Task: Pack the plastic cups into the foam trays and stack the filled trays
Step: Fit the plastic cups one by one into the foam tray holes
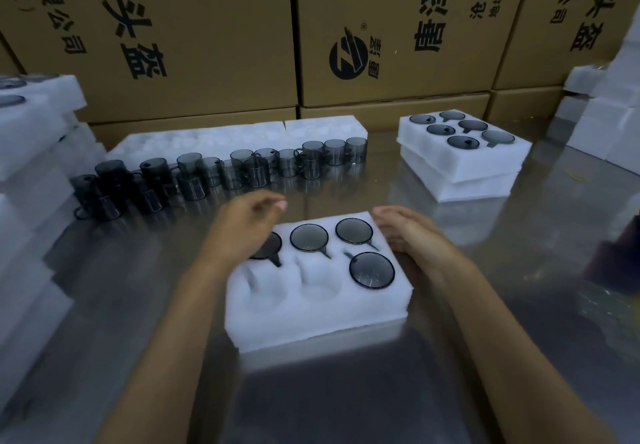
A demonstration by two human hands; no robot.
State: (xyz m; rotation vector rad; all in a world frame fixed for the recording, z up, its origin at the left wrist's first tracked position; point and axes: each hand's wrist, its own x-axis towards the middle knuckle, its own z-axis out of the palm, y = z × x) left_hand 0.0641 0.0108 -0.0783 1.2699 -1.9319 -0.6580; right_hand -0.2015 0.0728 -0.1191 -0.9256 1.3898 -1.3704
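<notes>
A white foam tray (311, 319) lies on the steel table in front of me. Several smoky grey plastic cups (372, 270) sit in its pockets; two near pockets on the left and middle hold nothing. My left hand (242, 222) hovers over the tray's far left corner, above one seated cup, fingers loosely curled and holding nothing. My right hand (408, 232) rests against the tray's right edge with straight fingers. A long row of loose grey cups (221, 173) stands beyond the tray.
Two stacked foam trays (464, 163), the top one full of cups, sit at the back right. Foam pieces (242, 139) lie behind the cup row. More foam stacks stand at the left (31, 153) and right (609, 125) edges. Cardboard boxes (391, 35) wall off the back.
</notes>
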